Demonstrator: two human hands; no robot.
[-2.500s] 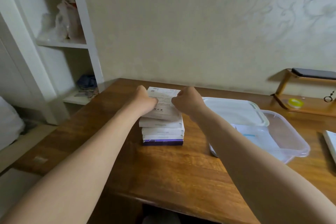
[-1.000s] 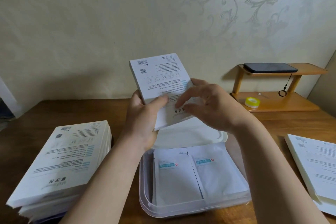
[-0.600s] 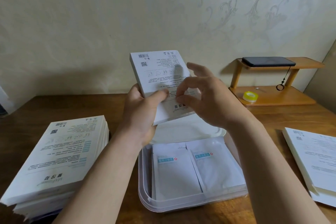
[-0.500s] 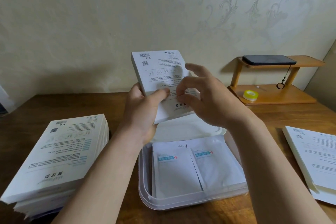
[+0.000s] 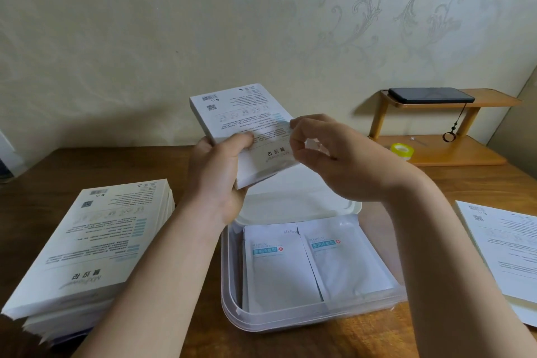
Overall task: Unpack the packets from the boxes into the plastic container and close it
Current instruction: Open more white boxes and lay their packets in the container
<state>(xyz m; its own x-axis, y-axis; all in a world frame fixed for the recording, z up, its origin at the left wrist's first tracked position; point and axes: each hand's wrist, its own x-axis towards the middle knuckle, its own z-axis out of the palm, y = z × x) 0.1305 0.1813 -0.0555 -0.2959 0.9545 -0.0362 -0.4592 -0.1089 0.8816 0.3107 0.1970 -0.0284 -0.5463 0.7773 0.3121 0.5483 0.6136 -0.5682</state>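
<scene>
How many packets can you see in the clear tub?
2. The left packet and the right packet lie side by side in the plastic container. More may hide underneath.

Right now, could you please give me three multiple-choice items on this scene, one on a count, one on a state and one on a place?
1. How many packets lie side by side on top in the plastic container?
A) one
B) two
C) four

2. What is the left hand doing?
A) resting open on the packets
B) gripping a raised box
C) hanging free, holding nothing

3. Where is the yellow tape roll?
A) in the plastic container
B) on the box
C) on the lower board of the wooden stand

Answers:
1 B: two packets show next to each other in the container.
2 B: its thumb and fingers curl round the box's lower end.
3 C: the roll sits on the stand's lower board, near the wall.
</scene>
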